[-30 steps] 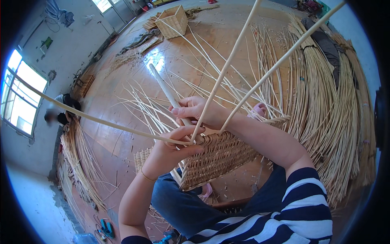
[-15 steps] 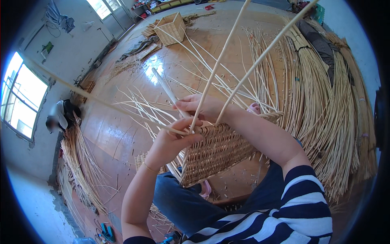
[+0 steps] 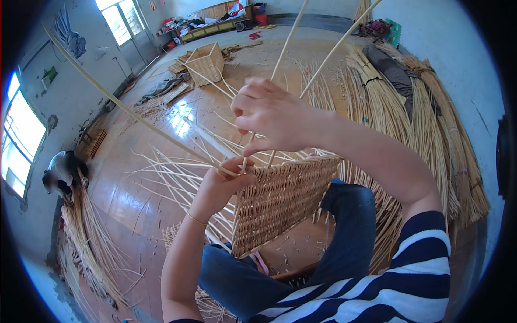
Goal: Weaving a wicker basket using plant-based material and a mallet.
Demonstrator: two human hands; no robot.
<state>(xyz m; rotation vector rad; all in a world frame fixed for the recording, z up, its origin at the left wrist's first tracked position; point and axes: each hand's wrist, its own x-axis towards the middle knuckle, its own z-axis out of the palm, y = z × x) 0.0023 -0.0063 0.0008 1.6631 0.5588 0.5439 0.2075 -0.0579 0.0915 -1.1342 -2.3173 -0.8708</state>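
Note:
A woven wicker basket rests tilted over my lap, its long side facing me. My left hand is closed at its upper left corner, pinching a long pale willow rod that slants up to the left. Just above, my right hand grips an upright rod between thumb and fingers. A second upright rod rises behind that hand from the rim. Beyond my left fingertips lies a thick smooth stick; whether a hand touches it is hidden. Unwoven rod ends fan out behind the basket.
Bundles of rods lie along the right wall. At the left, another person bends over a rod bundle. A finished-looking square basket stands farther off, with a low bench behind it.
My right hand has let the thick stick out of its fingers, risen and taken hold of an upright rod. My left hand stays at the corner. The view has tilted up.

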